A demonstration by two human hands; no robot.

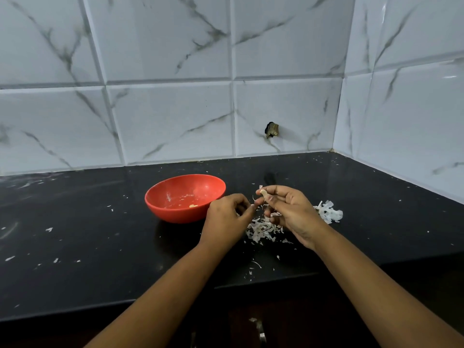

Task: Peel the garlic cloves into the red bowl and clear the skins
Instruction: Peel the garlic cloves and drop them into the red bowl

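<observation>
Head view. Marbled white tiled wall [175, 109] fills the upper half and turns a corner at far right. Black counter [75, 247] runs below it, front edge in view near the bottom.

Both forearms reach in from the lower edge and meet over the counter right of centre.

Red bowl [175, 214] stands on the counter left of the hands, just beside the left hand's knuckles. Its inside is smeared with pale residue.

Right hand [293, 212]: palm turned toward the left hand, fingers curled. Thumb and forefinger pinch a garlic clove [264, 195], held up off the counter above the skins, between the two hands and right of the bowl.

Left hand [224, 219]: back to camera, fingers curled in. Fingertips pinched together on a shred of skin [252, 204] just below the clove. Whether the shred is attached to the clove, cannot tell.

Heap of skins [261, 229] lies on the counter directly under the hands. A second, whiter heap [329, 212] sits just behind the right wrist, partly hidden by it.

Dark wall fitting [271, 129] sits low on the tiles above the hands.

One small yellowish piece [192, 205] lies at the bottom of the bowl.

Loose white flecks [49, 229] are scattered over the counter on both sides, thickest near the front edge below the hands.
</observation>
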